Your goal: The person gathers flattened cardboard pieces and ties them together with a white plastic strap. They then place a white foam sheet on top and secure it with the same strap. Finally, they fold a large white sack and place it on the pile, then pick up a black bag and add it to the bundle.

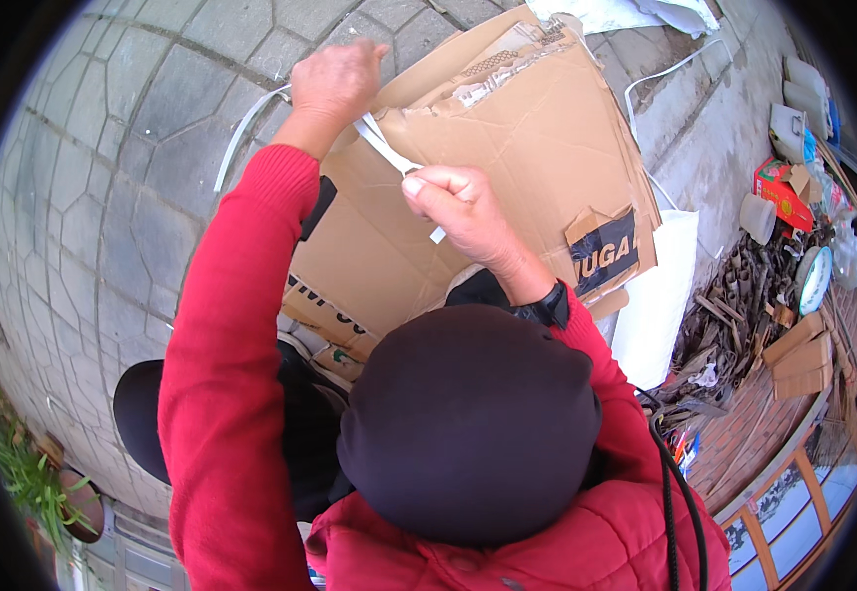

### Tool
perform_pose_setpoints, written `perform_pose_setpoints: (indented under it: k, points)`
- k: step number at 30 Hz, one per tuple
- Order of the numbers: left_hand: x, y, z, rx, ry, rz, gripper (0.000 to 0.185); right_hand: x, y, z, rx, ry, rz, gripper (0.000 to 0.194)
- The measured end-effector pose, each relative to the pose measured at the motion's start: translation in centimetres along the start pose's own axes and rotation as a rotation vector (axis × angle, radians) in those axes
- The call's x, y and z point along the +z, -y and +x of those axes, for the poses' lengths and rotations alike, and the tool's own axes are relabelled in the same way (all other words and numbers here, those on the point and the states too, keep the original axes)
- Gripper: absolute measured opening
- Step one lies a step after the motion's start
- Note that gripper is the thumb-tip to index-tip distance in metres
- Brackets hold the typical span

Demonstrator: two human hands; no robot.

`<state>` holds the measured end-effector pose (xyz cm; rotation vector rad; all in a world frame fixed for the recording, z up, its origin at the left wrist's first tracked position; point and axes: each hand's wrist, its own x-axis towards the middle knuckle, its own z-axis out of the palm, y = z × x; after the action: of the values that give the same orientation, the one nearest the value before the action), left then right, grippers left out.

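My left hand (pixel 340 80) is closed on a white plastic strap (pixel 384 148) at the upper left edge of a stack of flattened cardboard boxes (pixel 517 155). From there the strap runs taut to my right hand (pixel 462 210), whose fist grips it over the middle of the top sheet. Two strands meet close to the right thumb, and a short end sticks out under that fist. Left of the left hand, a loose tail of strap curves over the paving. Torn edges show along the stack's far side. Dark tape with printed letters covers its near right corner.
Grey stone paving (pixel 177 111) spreads to the left. A white sack (pixel 657 295) lies right of the stack; more strap (pixel 629 96) trails beyond it. Dry sticks (pixel 724 310), a red box (pixel 782 193) and plastic containers (pixel 805 103) line the right. Green plants (pixel 26 462) stand lower left.
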<state>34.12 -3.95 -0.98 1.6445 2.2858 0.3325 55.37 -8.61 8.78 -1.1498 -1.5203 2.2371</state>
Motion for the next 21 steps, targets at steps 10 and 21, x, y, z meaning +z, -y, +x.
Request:
perform_pose_setpoints:
  k: [10,21]
  points:
    - [2.4,1.1,1.2,0.051,0.026,0.039,0.034,-2.0,-2.4,-2.5,-0.044,-0.072,0.205,0.034]
    - [-4.1,4.8,0.6,0.198,0.290,-0.115,0.035,-4.4,-2.6,-1.7,-0.069,0.096,0.542,0.069]
